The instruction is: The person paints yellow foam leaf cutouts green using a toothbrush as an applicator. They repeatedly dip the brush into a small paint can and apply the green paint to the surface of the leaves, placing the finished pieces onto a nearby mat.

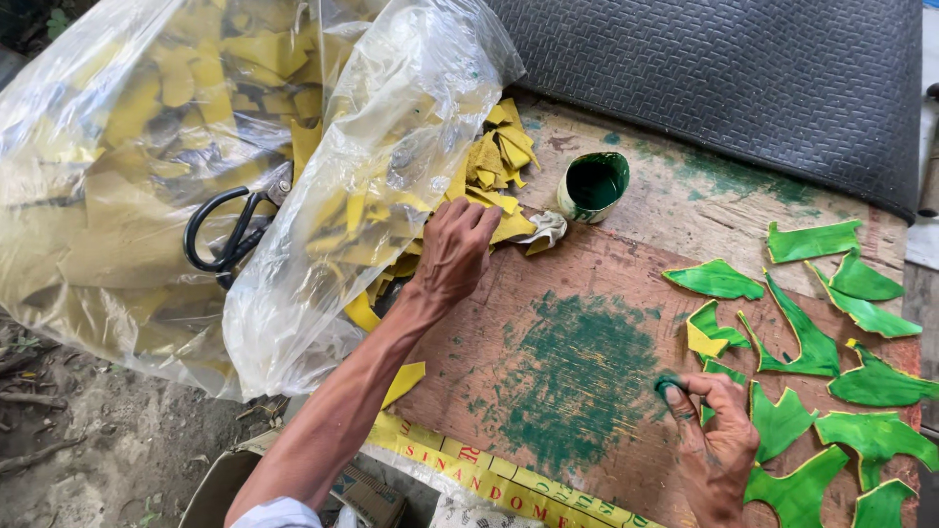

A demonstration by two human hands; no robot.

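Reaching across the wooden tabletop [548, 284], your left hand [453, 249] rests on the heap of yellow scraps [494, 171] that spills from the mouth of a clear plastic bag [372, 186]. Your fingers there are curled down onto the top pieces, pressing or pinching one of them; which exact scrap they grip cannot be told. A crumpled pale rag [546, 230] lies just beside those fingertips, and a small tin of green paint [593, 186] stands on the tabletop a little beyond it, its inside coated dark green.

Your right hand [717, 445] sits near the lower edge of the tabletop with its fingers closed on a small green-soaked dauber [669, 386], held at the right margin of a broad green smear [582, 376] on the wood. The fingertips are stained green.

To the right of that hand, a spread of painted green pieces [817, 347] lies flat on the wood, mostly apart from one another; one of them [706, 332] still shows a yellow part.

Black-handled scissors [227, 235] lie on the bag, well away from both hands. A second large clear bag [108, 166] of yellow scraps fills the left side. A dark ribbed mat [743, 78] covers the far end of the tabletop.
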